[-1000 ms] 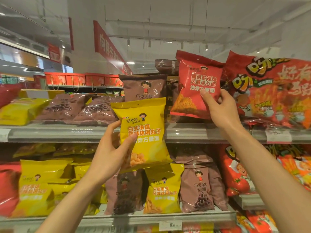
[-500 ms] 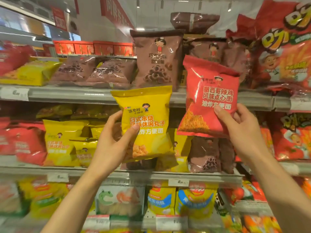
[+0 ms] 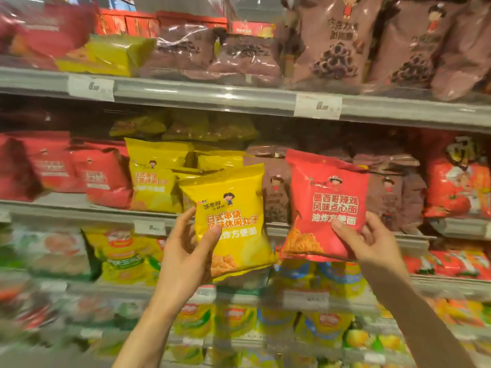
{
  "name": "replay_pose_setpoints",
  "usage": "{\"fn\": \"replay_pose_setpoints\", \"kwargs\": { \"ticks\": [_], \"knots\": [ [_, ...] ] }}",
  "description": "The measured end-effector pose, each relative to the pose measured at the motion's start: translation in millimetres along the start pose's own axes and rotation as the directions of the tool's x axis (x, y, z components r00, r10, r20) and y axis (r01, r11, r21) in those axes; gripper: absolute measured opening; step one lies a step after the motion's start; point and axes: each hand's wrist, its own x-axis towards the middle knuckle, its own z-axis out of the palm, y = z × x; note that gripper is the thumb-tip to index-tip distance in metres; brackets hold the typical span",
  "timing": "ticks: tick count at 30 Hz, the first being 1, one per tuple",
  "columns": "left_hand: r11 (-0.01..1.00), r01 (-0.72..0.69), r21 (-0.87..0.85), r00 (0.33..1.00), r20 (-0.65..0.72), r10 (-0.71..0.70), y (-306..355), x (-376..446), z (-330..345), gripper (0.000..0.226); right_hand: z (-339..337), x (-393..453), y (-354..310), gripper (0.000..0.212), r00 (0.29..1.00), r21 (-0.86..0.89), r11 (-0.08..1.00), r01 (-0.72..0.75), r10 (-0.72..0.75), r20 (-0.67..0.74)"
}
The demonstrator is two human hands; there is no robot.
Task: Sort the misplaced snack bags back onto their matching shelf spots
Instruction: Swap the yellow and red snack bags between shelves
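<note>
My left hand [image 3: 186, 256] grips a yellow snack bag [image 3: 233, 208] by its lower left side, thumb across the front. My right hand [image 3: 369, 243] pinches a red snack bag [image 3: 324, 200] at its lower right corner. Both bags hang in the air in front of the middle shelf [image 3: 79, 208]. On that shelf stand red bags [image 3: 103, 176] at the left, matching yellow bags [image 3: 154, 176] beside them, and brown bags [image 3: 276, 192] behind the two held bags.
The top shelf [image 3: 207, 94] carries brown bags [image 3: 332, 46], a yellow bag [image 3: 117, 53] and red bags [image 3: 45, 30] at the left. Large red bags [image 3: 457, 187] fill the right of the middle shelf. Lower shelves hold blurred yellow, green and blue packs [image 3: 127, 256].
Both hands have come down with their bags from the top shelf level to the middle shelf. My view has tilted down, so the shelves sit higher in frame.
</note>
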Motion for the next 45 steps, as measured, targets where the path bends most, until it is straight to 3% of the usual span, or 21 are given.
{"fn": "replay_pose_setpoints", "kwargs": {
  "ticks": [6, 13, 19, 23, 29, 37, 45],
  "knots": [
    [0.997, 0.070, -0.033, 0.997, 0.020, -0.069, -20, 15, -109, 0.058, 106, -47, 14, 0.030, 0.996, -0.013, 0.998, -0.067, 0.066, -0.059],
    [0.990, 0.123, -0.061, 0.984, -0.122, -0.130, -30, 31, -220, 0.072, 231, -64, 14, 0.019, 0.992, 0.011, 0.992, -0.122, 0.122, 0.017],
    [0.992, 0.110, -0.063, 0.979, -0.166, -0.119, -38, 59, -275, 0.044, 307, -44, 12, 0.022, 0.986, 0.023, 0.993, -0.115, 0.111, 0.125],
    [0.995, 0.083, -0.049, 0.979, -0.182, -0.091, -38, 74, -297, 0.055, 343, -27, 9, 0.025, 0.983, 0.045, 0.995, -0.090, 0.081, 0.168],
    [0.998, 0.041, -0.040, 0.967, -0.248, -0.050, -41, 100, -324, 0.052, 383, -7, 8, 0.039, 0.959, 0.007, 0.996, -0.091, 0.086, 0.269],
    [0.998, 0.008, -0.057, 0.975, -0.222, -0.021, -42, 148, -370, 0.048, 429, 2, 2, 0.039, 0.979, -0.102, 0.995, -0.020, 0.040, 0.199],
    [1.000, -0.031, -0.005, 0.988, -0.152, 0.030, -39, 186, -456, 0.060, 515, 2, 0, 0.030, 0.998, -0.268, 0.962, 0.052, -0.041, 0.048]
  ]
}}
